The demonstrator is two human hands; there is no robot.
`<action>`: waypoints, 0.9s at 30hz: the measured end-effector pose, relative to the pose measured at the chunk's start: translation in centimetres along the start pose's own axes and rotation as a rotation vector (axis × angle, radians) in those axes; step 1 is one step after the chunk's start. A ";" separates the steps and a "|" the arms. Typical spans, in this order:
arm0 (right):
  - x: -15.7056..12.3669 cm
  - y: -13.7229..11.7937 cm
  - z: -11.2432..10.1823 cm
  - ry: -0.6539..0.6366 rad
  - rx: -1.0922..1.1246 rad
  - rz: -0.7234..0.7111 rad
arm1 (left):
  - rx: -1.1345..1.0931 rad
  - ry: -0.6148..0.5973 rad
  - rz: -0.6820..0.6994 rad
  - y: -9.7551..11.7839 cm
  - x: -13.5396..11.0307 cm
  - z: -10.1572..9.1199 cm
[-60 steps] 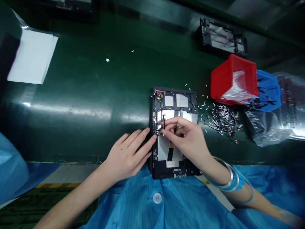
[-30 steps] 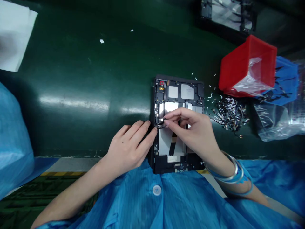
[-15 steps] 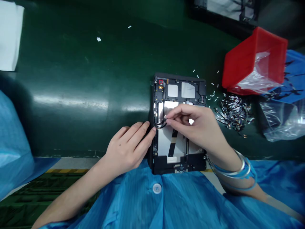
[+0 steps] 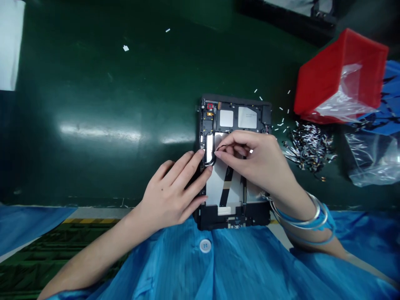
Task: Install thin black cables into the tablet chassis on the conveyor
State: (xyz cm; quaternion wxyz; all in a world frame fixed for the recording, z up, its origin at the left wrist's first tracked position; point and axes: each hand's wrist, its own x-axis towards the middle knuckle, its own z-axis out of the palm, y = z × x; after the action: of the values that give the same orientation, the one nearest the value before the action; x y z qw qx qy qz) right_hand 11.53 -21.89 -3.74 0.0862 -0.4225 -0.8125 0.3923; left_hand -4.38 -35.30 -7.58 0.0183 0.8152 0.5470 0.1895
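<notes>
Beyond the device (image 4: 215, 183), the tabletop (image 4: 103, 91) gives passage leftward, a red bin (image 4: 320, 79) obstructing rightward.

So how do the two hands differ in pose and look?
The left hand lies spread, palm down, fingers on the device; the right hand is curled, thumb and index finger pinching a black cable. Bangles sit behind the right hand; none sit behind the left hand. Both hands are ungloved.

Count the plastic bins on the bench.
2: a red bin right of the opened tablet, and a blue bin partly hidden behind the red one, cut off by the picture's right edge. More could be out of view.
</notes>
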 end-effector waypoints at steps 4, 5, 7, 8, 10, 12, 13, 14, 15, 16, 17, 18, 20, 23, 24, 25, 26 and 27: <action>0.0 -0.1 0.1 0.004 -0.026 -0.005 | 0.026 -0.006 0.014 0.0 -0.1 0.0; 0.0 -0.2 0.1 0.009 -0.032 -0.006 | 0.031 -0.010 0.030 -0.1 0.0 0.0; -0.1 -0.2 0.3 0.019 -0.051 -0.011 | 0.029 -0.028 0.081 -0.4 0.1 0.0; -0.1 -0.2 0.3 0.024 -0.065 -0.015 | 0.022 -0.042 0.110 -0.6 0.2 -0.1; -0.3 -0.2 0.4 0.051 -0.106 -0.012 | 0.007 -0.073 0.161 -1.0 0.5 -0.1; -0.7 -0.1 0.4 0.128 -0.167 -0.004 | 0.002 -0.088 0.192 -1.3 0.7 -0.2; -0.9 -0.1 0.3 0.176 -0.198 -0.014 | 0.003 -0.093 0.201 -1.4 0.8 -0.2; -1.2 0.0 0.2 0.216 -0.227 -0.039 | 0.005 -0.095 0.207 -1.5 0.9 -0.2; -1.4 0.1 0.1 0.237 -0.250 -0.078 | 0.006 -0.093 0.211 -1.5 1.0 -0.3; -1.6 0.3 0.0 0.238 -0.265 -0.132 | 0.007 -0.093 0.212 -1.5 1.0 -0.3; -1.8 0.4 -0.1 0.220 -0.276 -0.189 | 0.006 -0.092 0.210 -1.5 1.0 -0.3; -2.0 0.6 -0.1 0.192 -0.287 -0.241 | 0.006 -0.090 0.207 -1.5 1.0 -0.2; -2.2 1.1 -0.1 0.126 -0.323 -0.313 | 0.007 -0.086 0.198 -1.4 1.0 -0.2; -2.3 1.6 0.0 0.077 -0.430 -0.371 | 0.001 -0.089 0.193 -1.4 1.0 -0.2; -2.3 1.7 0.1 0.075 -0.475 -0.384 | -0.006 -0.090 0.192 -1.4 1.0 -0.2; -2.2 1.8 0.1 0.077 -0.520 -0.394 | -0.014 -0.088 0.190 -1.4 1.0 -0.2; -2.1 1.8 0.1 0.083 -0.562 -0.403 | -0.022 -0.085 0.188 -1.4 1.0 -0.2; -2.0 1.9 0.2 0.084 -0.596 -0.406 | -0.027 -0.082 0.188 -1.4 1.1 -0.2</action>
State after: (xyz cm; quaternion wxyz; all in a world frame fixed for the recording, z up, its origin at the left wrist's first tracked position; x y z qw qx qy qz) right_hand 13.84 -22.88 -4.81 0.0687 -0.2751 -0.9542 0.0955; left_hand -5.34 -33.81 -7.38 0.0339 0.8697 0.4642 0.1642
